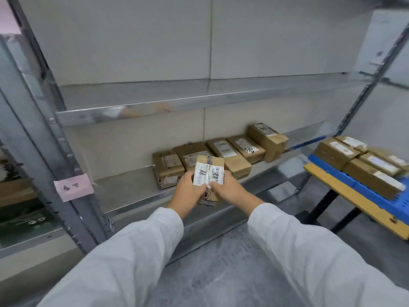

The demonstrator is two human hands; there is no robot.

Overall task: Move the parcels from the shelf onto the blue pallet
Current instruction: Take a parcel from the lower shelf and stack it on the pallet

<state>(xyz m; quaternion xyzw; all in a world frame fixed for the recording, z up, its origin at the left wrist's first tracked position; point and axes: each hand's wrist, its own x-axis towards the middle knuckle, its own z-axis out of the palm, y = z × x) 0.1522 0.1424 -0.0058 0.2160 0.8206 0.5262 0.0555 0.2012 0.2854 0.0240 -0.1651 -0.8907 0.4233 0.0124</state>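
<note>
A small brown cardboard parcel point(209, 171) with a white barcode label and clear tape sits between both my hands, just in front of the lower metal shelf point(132, 185). My left hand point(188, 188) grips its left side and my right hand point(228, 187) grips its right side. Behind it, several more brown parcels point(234, 149) lie in a row on that shelf. The blue pallet point(371, 193) rests on a yellow-topped table at the right and carries several parcels point(363, 167).
The upper metal shelf point(177, 103) holds nothing. Grey shelf uprights point(55, 151) stand at the left, one bearing a pink paper note point(74, 187). The table's black legs point(327, 202) stand on the grey floor to the right. A white box point(380, 41) is at upper right.
</note>
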